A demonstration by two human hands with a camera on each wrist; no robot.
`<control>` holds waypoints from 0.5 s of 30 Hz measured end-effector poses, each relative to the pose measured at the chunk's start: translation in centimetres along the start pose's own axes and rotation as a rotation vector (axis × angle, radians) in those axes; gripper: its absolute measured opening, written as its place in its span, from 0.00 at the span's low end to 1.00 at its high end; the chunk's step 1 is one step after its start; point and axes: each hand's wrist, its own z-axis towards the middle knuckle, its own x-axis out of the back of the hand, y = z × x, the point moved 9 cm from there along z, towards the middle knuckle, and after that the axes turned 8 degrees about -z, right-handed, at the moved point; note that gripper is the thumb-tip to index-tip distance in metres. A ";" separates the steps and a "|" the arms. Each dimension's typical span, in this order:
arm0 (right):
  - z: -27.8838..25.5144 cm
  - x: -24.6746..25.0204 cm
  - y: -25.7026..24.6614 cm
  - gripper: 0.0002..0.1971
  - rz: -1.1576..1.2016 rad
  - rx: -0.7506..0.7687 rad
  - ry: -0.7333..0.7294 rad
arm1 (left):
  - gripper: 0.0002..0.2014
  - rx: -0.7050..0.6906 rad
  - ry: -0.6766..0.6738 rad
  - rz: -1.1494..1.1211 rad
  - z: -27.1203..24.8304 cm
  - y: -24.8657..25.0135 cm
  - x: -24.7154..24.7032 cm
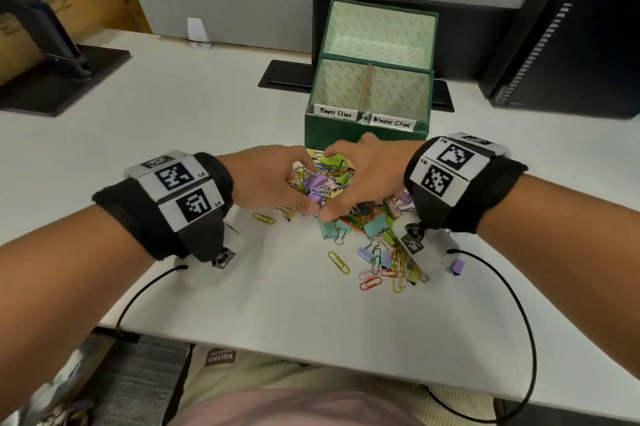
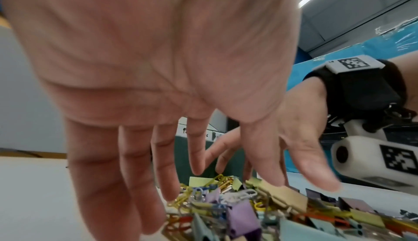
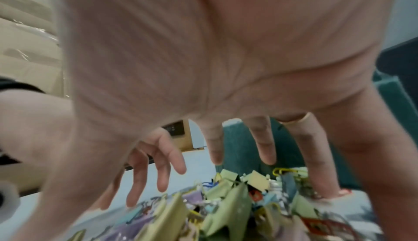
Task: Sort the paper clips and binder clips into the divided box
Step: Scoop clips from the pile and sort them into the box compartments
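Observation:
A heap of coloured paper clips and binder clips (image 1: 327, 179) lies on the white table just in front of the green divided box (image 1: 367, 134). The box's two front compartments carry the labels "Paper Clips" (image 1: 335, 112) and "Binder Clips" (image 1: 392, 122), and both look empty. My left hand (image 1: 277, 179) and right hand (image 1: 367, 179) hover over the heap from either side with thumbs nearly meeting. The wrist views show the left hand's fingers (image 2: 162, 155) and the right hand's fingers (image 3: 262, 143) spread and straight above the clips (image 2: 244, 212) (image 3: 228, 200), holding nothing.
More loose clips (image 1: 377, 252) are scattered towards me and under my right wrist. The box lid (image 1: 379, 30) stands open behind it. A monitor stand (image 1: 62, 58) sits far left, a black computer tower (image 1: 568, 27) far right, and a black cable plate (image 1: 284, 75) lies left of the box.

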 end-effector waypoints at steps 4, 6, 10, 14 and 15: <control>-0.5 -0.8 -0.3 0.64 -0.121 -0.016 -0.033 | 0.27 0.035 0.014 0.088 -0.1 -0.7 0.8; -0.3 -1.4 -0.6 0.64 -0.170 -0.029 -0.015 | 0.26 0.050 0.011 0.144 -0.3 -0.9 1.0; 0.4 -1.4 -0.8 0.53 -0.123 -0.038 0.037 | 0.25 0.068 0.008 0.218 -1.1 -1.2 0.9; 0.8 -1.0 -0.4 0.35 -0.076 -0.042 0.127 | 0.23 0.093 -0.043 0.252 -1.9 -1.4 0.0; 0.9 -1.0 -0.4 0.32 -0.063 -0.035 0.144 | 0.22 0.092 -0.049 0.248 -2.0 -1.4 -0.2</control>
